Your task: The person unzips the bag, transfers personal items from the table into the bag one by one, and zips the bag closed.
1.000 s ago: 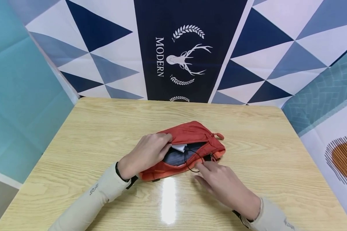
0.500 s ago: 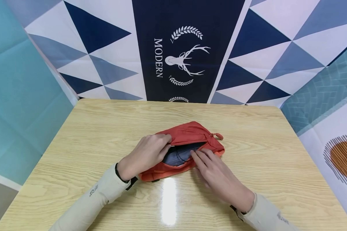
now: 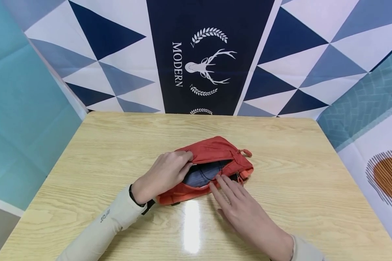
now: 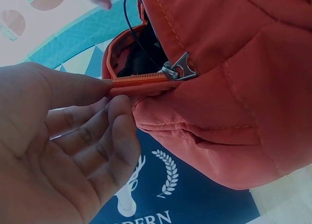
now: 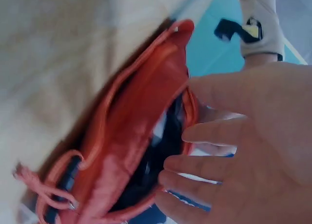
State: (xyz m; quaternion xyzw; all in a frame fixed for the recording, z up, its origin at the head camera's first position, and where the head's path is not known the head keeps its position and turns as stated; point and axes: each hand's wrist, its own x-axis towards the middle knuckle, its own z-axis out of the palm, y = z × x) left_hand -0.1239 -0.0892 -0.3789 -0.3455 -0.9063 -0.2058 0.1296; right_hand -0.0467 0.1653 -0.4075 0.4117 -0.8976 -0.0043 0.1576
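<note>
A red zippered bag (image 3: 212, 149) lies on the wooden table, its top unzipped into a long gap. My left hand (image 3: 166, 173) pinches the far edge of the opening between thumb and index finger, beside a metal zipper pull (image 4: 184, 68) in the left wrist view. Dark blue-grey lining (image 3: 199, 176) shows inside, with a thin black cable (image 4: 127, 13) looping out of the gap in the left wrist view. My right hand (image 3: 243, 212), fingers extended and holding nothing, has its fingertips at the near edge of the opening. The bag's deeper contents are hidden.
An orange-red cord pull (image 3: 245, 152) sticks out at the bag's right end. The wooden table (image 3: 124, 134) ends at a patterned cloth backdrop (image 3: 196, 87) behind, with teal cloth (image 3: 29, 94) on the left side.
My right hand held the cable at the front edge, reached into the opening, then drew back with fingers straight. A white item seen in the gap is now out of the head view. Left hand keeps its grip.
</note>
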